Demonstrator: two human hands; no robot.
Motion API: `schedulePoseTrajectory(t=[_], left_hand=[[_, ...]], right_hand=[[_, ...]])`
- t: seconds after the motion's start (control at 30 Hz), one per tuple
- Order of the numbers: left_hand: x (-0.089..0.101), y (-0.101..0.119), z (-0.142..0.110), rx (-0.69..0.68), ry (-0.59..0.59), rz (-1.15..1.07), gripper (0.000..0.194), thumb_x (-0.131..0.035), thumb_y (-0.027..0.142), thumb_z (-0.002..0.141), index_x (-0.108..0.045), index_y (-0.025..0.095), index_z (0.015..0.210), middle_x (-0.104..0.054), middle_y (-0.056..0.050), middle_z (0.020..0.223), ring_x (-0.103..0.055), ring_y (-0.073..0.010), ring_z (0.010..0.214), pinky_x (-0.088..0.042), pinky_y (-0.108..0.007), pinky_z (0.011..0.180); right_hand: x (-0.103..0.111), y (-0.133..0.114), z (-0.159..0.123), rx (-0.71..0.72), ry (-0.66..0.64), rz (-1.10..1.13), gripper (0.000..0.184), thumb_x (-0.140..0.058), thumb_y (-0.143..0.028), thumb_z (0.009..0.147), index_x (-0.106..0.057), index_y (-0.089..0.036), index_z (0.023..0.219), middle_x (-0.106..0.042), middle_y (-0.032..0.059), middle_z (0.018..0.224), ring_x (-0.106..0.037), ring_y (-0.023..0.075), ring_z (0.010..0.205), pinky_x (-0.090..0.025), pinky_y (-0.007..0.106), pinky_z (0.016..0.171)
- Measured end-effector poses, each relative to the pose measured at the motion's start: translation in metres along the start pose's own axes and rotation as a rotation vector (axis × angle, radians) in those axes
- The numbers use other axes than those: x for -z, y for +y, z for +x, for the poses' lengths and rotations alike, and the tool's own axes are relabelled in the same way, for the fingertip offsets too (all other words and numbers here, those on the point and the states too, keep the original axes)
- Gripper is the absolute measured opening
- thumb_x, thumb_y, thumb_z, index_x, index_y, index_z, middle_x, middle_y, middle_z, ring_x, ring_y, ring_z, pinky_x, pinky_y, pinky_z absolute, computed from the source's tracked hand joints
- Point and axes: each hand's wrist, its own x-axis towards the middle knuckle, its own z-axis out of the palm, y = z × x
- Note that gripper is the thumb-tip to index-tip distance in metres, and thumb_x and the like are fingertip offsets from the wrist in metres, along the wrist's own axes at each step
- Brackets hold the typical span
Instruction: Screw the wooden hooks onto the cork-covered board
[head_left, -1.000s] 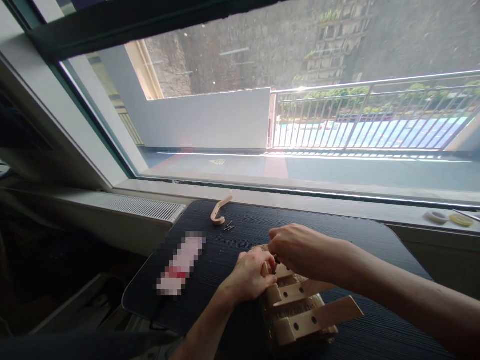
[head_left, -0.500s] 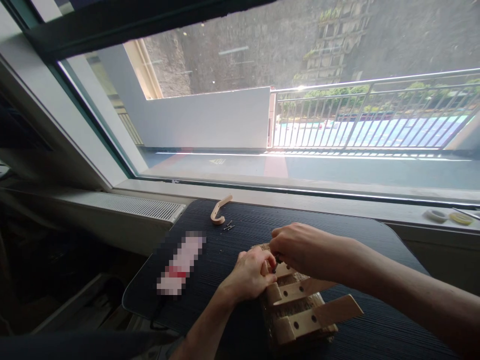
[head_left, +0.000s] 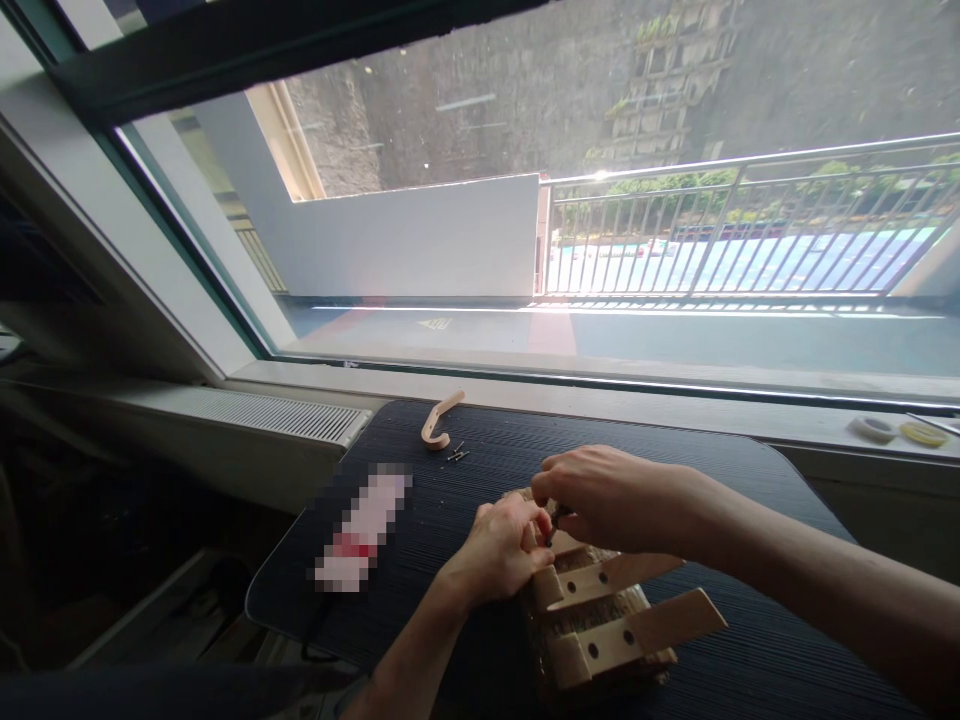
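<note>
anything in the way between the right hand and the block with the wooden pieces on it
Nothing visible: the right hand is over the far end of the block. The left hand is beside it, at the block's left edge.

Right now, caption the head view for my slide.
Left hand and right hand close together over wooden hooks on a block.

A rough brown block [head_left: 600,612] lies under the left hand [head_left: 501,545] and right hand [head_left: 600,500], 3 pale wooden strips [head_left: 671,622] across it. The 2 strips on the wearer's side of the hands each show 2 dark spots; a small dark piece [head_left: 556,516], mostly hidden, sits between the hands.
</note>
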Motion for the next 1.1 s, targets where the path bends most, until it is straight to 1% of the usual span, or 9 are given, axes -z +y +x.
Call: schedulePoseTrajectory(t=[0.07,0.17,0.37,0.5,0.57,0.73,0.9,1.0,1.1], left_hand=[[0.000,0.000,0.000,0.015,-0.014,0.010,0.018,-0.063,0.026,0.071,-0.060,0.022,0.088,-0.060,-0.001,0.097,-0.055,-0.0197,0.095,-0.042,-0.029,0.083],[0.001,0.002,0.000,0.011,-0.017,0.010,0.017,-0.062,0.025,0.071,-0.060,0.022,0.088,-0.060,-0.001,0.099,-0.054,-0.0198,0.096,-0.042,-0.029,0.084],[0.002,0.004,-0.001,0.016,-0.008,-0.002,0.016,-0.061,0.023,0.071,-0.062,0.021,0.087,-0.060,-0.002,0.097,-0.055,-0.0194,0.094,-0.042,-0.028,0.082],[0.002,0.005,-0.001,0.011,0.004,-0.009,0.018,-0.061,0.024,0.071,-0.062,0.021,0.088,-0.061,-0.002,0.096,-0.055,-0.0195,0.092,-0.043,-0.028,0.079],[0.002,0.006,-0.001,0.004,0.020,-0.009,0.021,-0.062,0.025,0.070,-0.061,0.021,0.090,-0.061,-0.002,0.097,-0.055,-0.0197,0.093,-0.044,-0.027,0.078],[0.002,0.005,0.000,-0.011,0.032,-0.006,0.013,-0.061,0.024,0.069,-0.059,0.021,0.082,-0.061,-0.001,0.097,-0.055,-0.0192,0.093,-0.044,-0.025,0.075],[0.002,0.005,-0.001,-0.024,0.018,-0.025,0.019,-0.061,0.023,0.070,-0.060,0.023,0.088,-0.060,-0.001,0.103,-0.054,-0.0195,0.097,-0.044,-0.025,0.077],[0.002,0.006,-0.001,-0.011,0.041,-0.035,0.021,-0.062,0.024,0.069,-0.060,0.023,0.090,-0.060,-0.001,0.106,-0.054,-0.0202,0.099,-0.044,-0.025,0.077],[0.001,0.005,-0.001,-0.012,0.048,-0.029,0.021,-0.063,0.023,0.069,-0.060,0.023,0.090,-0.060,-0.001,0.105,-0.054,-0.0201,0.098,-0.044,-0.026,0.077]], right_hand=[[0.000,0.003,-0.001,0.025,-0.010,-0.004,0.011,-0.057,-0.011,0.073,-0.066,-0.015,0.077,-0.066,0.0049,0.077,-0.058,0.0138,0.068,-0.032,0.023,0.055],[-0.005,0.009,0.000,0.029,0.036,-0.014,0.014,-0.052,-0.008,0.074,-0.064,-0.015,0.071,-0.066,0.0042,0.074,-0.056,0.0111,0.062,-0.031,0.023,0.053],[-0.016,0.010,0.009,-0.025,0.084,-0.105,0.020,-0.049,-0.016,0.082,-0.063,-0.015,0.068,-0.065,0.0054,0.070,-0.056,0.0122,0.061,-0.028,0.024,0.052],[-0.010,0.006,0.006,-0.043,0.098,-0.050,0.010,-0.054,-0.018,0.077,-0.063,-0.016,0.078,-0.065,0.0052,0.075,-0.057,0.0146,0.066,-0.029,0.024,0.052],[-0.005,0.004,0.001,-0.008,0.114,0.011,0.013,-0.057,-0.016,0.072,-0.063,-0.016,0.084,-0.064,0.0051,0.081,-0.056,0.0141,0.067,-0.031,0.023,0.054],[0.003,0.004,-0.002,0.080,0.111,0.071,0.012,-0.051,-0.009,0.073,-0.061,-0.015,0.078,-0.063,0.0044,0.080,-0.054,0.0118,0.068,-0.034,0.022,0.058],[-0.004,0.008,0.002,0.005,0.117,0.033,0.011,-0.050,-0.015,0.074,-0.061,-0.016,0.074,-0.064,0.0040,0.072,-0.054,0.0129,0.063,-0.030,0.024,0.053],[-0.008,0.009,0.004,-0.046,0.124,-0.031,0.014,-0.049,-0.022,0.078,-0.062,-0.016,0.074,-0.063,0.0046,0.067,-0.054,0.0143,0.060,-0.026,0.026,0.050],[-0.007,0.008,0.002,-0.078,0.120,-0.059,0.015,-0.049,-0.025,0.079,-0.062,-0.017,0.077,-0.064,0.0047,0.069,-0.056,0.0154,0.060,-0.024,0.026,0.049]])
